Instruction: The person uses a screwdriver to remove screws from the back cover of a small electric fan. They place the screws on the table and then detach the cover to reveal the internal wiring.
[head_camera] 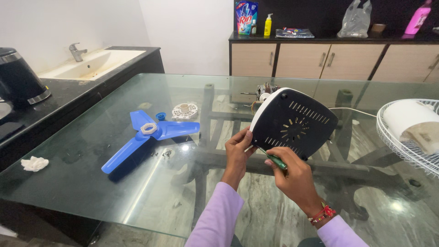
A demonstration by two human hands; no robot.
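My left hand [238, 148] grips the lower left edge of a black fan motor cover [295, 122] with a white rim, holding it tilted up over the glass table [137, 192]. In my right hand [295, 176] is a green-handled screwdriver [275, 159], its tip pointing up-left against the cover's lower edge. Left of my hands lies a blue three-bladed fan blade [148, 132] with a white nut on its hub. A small blue cap [160, 116] and a white round plastic disc [184, 110] lie just behind the blade.
A white wire fan guard [407, 137] sits at the table's right edge. The fan motor [264, 90] with wires lies behind the cover. Small screws [165, 153] rest near the blade. A crumpled tissue [34, 163], a black kettle [18, 77], a sink [91, 61] are left; cabinets stand behind.
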